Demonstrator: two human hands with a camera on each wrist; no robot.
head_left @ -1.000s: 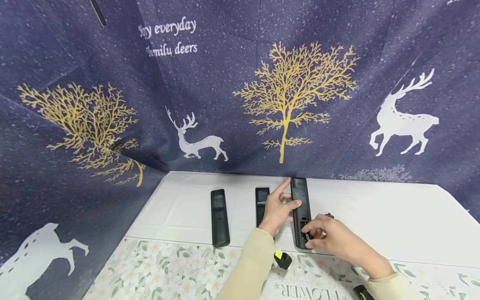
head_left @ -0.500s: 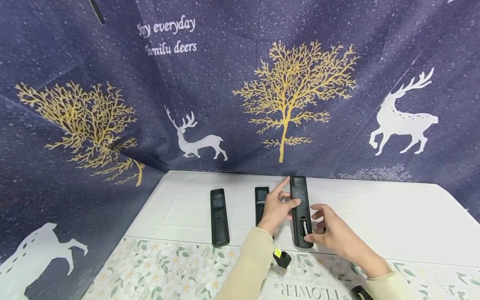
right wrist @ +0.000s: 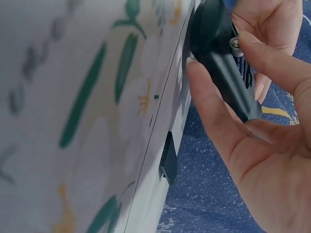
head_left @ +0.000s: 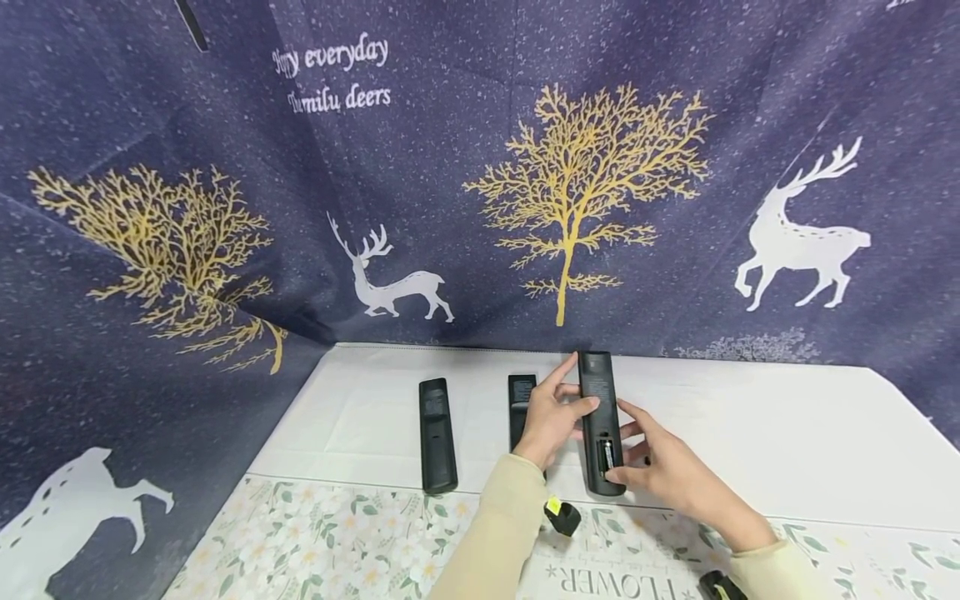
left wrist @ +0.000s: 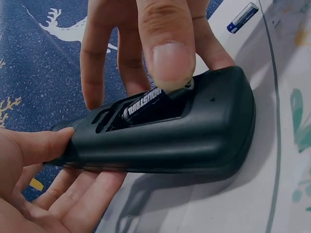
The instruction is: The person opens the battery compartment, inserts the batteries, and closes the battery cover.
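Note:
A black remote control (head_left: 597, 379) lies back side up with its battery compartment uncovered. My left hand (head_left: 553, 421) grips it from the left, thumb over the back and fingers along the side and underneath. From the right, my right hand (head_left: 671, 475) holds the lower part, fingers against the edge. Its thumb presses the end of a battery (left wrist: 146, 104) lying slanted in the compartment, seen close in the left wrist view. In the right wrist view the battery's metal end (right wrist: 235, 42) shows under the thumb. A second, blue and silver battery (left wrist: 243, 18) lies on the table.
Two more black remotes, one at left (head_left: 437, 433) and one partly behind my left hand (head_left: 519, 408), lie on the white tabletop (head_left: 360, 417). A small dark flat piece (right wrist: 169, 158) lies right of my hand. A printed curtain (head_left: 480, 167) hangs behind.
My right fingers have moved off the compartment to the remote's right edge, uncovering the battery, while the thumb stays at its lower end. The left hand keeps its grip.

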